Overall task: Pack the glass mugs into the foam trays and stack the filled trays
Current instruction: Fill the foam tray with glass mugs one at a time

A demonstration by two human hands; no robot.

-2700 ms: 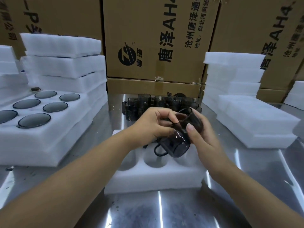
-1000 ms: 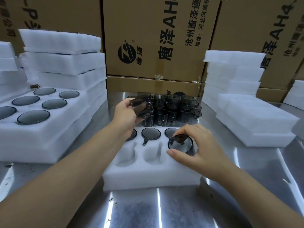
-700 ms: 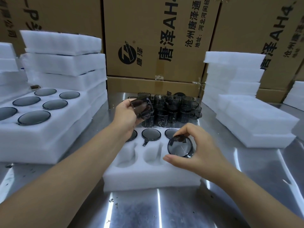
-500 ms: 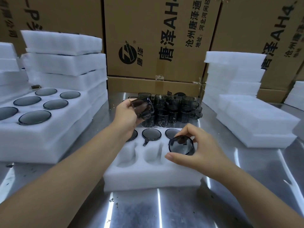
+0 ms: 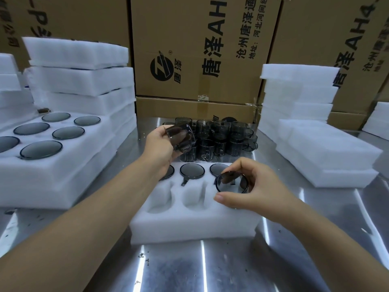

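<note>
On the steel surface (image 5: 189,268) a white foam tray (image 5: 189,226) sits in front of the person. Its far row holds three seated mugs (image 5: 192,170), their dark round faces level with the foam. The leftmost is partly hidden behind the left wrist, and the handle of the middle one shows in its slot. In the near row, the left and middle pockets (image 5: 193,197) are open.

The right hand (image 5: 252,186) holds a smoked glass mug (image 5: 230,183) at the near-right pocket. The thumb is on the near side and the curled fingers are on the far rim. The mug leans slightly, and I cannot tell whether it is fully down in the pocket.

The left hand (image 5: 159,145) is raised above the tray's far-left corner. It grips a second mug (image 5: 181,142) tipped on its side, with fingers visible through the glass.

Just behind the tray is a cluster of loose mugs (image 5: 221,138), stacked in two layers.

To the left, a filled tray (image 5: 63,175) tops a low pile, with six dark round mug faces showing. Behind it stands a taller pile of foam trays (image 5: 80,81). On the right are more foam stacks (image 5: 294,98), one tall and one low. Printed cardboard boxes (image 5: 200,49) line the back.
</note>
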